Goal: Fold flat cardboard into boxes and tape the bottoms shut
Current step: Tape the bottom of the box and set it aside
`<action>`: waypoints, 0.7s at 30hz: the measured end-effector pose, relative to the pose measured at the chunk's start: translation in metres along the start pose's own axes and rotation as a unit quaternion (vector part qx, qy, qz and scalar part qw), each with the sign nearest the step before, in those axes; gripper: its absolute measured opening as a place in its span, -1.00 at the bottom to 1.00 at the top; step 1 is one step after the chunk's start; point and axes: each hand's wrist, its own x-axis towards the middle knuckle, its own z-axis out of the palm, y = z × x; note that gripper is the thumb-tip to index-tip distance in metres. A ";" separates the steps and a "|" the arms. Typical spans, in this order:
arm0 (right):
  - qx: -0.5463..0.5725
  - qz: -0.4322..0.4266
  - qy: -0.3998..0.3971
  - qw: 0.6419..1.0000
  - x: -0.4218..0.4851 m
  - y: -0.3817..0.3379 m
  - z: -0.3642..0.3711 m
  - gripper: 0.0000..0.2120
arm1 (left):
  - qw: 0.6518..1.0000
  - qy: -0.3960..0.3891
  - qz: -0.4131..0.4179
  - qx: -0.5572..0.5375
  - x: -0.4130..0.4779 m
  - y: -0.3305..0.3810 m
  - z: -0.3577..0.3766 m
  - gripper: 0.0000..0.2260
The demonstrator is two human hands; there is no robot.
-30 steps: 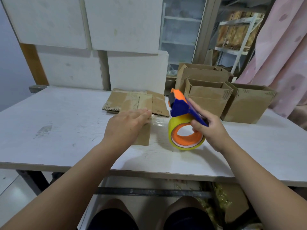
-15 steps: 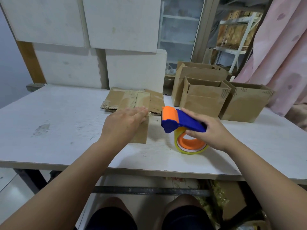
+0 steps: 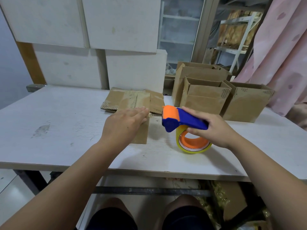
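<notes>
A small folded cardboard box stands on the white table in the middle. My left hand lies flat on top of it, fingers straight. Just to its right, my right hand grips the blue handle of a tape dispenser with an orange roller and a yellow tape roll; the roll rests on the table. A stack of flat cardboard lies behind the box. The box's top is mostly hidden under my hand.
Three assembled open boxes stand at the back right of the table. White panels lean against the wall behind. A pink curtain hangs at the right. Shelving stands beyond the doorway. My knees are below the table's front edge.
The dispenser has tipped from upright with the roll raised to lying lower, roll on the table, a little right of the box. My left hand stays on the box.
</notes>
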 end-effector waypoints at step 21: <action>0.004 -0.004 0.007 1.000 0.001 0.003 -0.011 -0.44 | 0.999 0.017 0.022 0.040 0.002 -0.002 0.004 -0.80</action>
